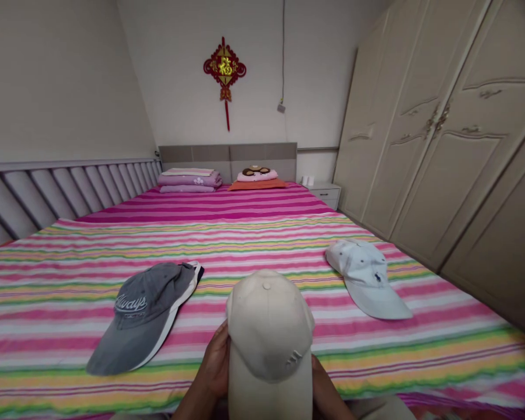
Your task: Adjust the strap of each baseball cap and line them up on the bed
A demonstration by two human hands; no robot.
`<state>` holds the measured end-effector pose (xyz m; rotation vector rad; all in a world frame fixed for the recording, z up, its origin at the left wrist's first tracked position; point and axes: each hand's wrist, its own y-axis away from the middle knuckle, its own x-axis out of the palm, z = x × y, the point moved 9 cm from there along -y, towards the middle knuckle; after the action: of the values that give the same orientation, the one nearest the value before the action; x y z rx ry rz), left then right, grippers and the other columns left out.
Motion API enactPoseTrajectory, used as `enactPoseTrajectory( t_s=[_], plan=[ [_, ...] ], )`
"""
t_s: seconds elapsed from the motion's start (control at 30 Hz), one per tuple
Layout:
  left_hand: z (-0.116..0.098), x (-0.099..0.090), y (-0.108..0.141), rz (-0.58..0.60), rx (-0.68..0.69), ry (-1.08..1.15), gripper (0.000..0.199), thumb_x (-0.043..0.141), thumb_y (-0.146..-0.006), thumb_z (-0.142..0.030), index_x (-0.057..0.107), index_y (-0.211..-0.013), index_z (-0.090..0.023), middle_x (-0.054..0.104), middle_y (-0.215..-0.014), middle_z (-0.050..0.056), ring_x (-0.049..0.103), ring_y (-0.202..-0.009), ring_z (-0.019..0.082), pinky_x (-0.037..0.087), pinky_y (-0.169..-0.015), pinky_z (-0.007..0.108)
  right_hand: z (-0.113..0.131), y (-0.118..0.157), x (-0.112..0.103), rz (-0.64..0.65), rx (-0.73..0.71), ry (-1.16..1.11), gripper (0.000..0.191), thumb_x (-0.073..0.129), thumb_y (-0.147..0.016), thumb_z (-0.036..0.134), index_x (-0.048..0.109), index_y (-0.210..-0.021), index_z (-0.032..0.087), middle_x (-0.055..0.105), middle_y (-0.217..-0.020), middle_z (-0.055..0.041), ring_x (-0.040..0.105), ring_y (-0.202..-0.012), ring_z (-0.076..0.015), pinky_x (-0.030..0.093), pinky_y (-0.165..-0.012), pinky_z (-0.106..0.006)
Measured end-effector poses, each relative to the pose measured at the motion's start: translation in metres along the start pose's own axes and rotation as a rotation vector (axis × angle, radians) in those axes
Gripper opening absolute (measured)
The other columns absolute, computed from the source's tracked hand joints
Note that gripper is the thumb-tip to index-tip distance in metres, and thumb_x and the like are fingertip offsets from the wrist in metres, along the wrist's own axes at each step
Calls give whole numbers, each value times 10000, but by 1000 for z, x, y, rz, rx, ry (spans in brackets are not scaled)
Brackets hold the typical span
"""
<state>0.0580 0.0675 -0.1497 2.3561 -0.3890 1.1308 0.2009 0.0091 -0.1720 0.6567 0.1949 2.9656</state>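
A cream baseball cap (269,332) with raised lettering low on its front is held between my two hands, its brim toward me. On its left side my left hand (217,359) grips the edge, the fingertips partly tucked behind it. My right hand (317,373) is at the opposite side, mostly hidden behind the cap. To the left on the bed lies a grey baseball cap (146,312) with white lettering and a second, white-edged layer under it. A pale blue-white cap (367,277) with a small dark emblem rests to the right.
Striped sheets cover the bed (262,242). Folded purple bedding (189,179) and a pink-and-orange pile (257,178) sit by the headboard (227,154). A rail (70,186) runs along the left; a nightstand (326,194) and wardrobe (441,134) stand at right.
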Motion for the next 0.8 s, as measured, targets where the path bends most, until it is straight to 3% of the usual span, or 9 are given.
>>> enactPoseTrajectory(
  t_s=[0.1,0.17,0.3,0.4,0.5,0.7,0.8],
  plan=[
    [6,6,-14,-9,-47,29,134,631,-676,-229,656,-783,-151,706,-741,55,640,-836,260,448,-827,384,-2,14,-3,85,18,-276,286,665,-650,409,682,-821,180,700,-866,-70,624,-825,-246,474,-739,-363],
    [8,11,-26,-13,-45,42,145,617,-690,-233,652,-804,-151,710,-768,62,640,-849,262,449,-834,388,1,20,-13,73,22,-399,335,658,-640,470,683,-846,208,700,-911,-70,625,-854,-252,478,-744,-362],
    [17,30,-53,22,-70,34,201,592,-720,-274,644,-867,-147,712,-760,70,645,-841,263,457,-828,395,14,19,-25,60,23,-455,322,706,-669,305,635,-964,198,689,-956,-82,635,-849,-229,487,-747,-355],
    [24,49,-73,65,-106,-4,272,574,-739,-316,632,-932,-134,710,-730,72,654,-802,255,471,-805,389,34,6,-36,54,-37,-422,358,711,-669,186,601,-1010,194,685,-970,-81,642,-820,-207,495,-732,-335],
    [20,64,-95,53,-36,-32,245,556,-765,-291,614,-943,-134,706,-713,54,659,-740,220,485,-780,359,52,-12,-52,55,-99,-442,332,693,-687,153,597,-1003,189,688,-957,-76,646,-794,-191,503,-711,-317],
    [15,77,-129,30,67,-56,73,542,-782,-177,578,-840,-152,686,-676,16,642,-636,132,495,-685,247,66,-50,-89,28,-121,-482,319,708,-658,123,605,-953,189,700,-912,-51,650,-766,-182,518,-673,-309],
    [16,79,-138,27,85,-100,112,559,-755,-120,563,-858,-165,680,-687,2,633,-623,114,491,-630,223,69,-63,-100,15,-127,-484,333,718,-640,113,605,-944,187,704,-876,-42,652,-747,-174,520,-676,-309]
  ],
)
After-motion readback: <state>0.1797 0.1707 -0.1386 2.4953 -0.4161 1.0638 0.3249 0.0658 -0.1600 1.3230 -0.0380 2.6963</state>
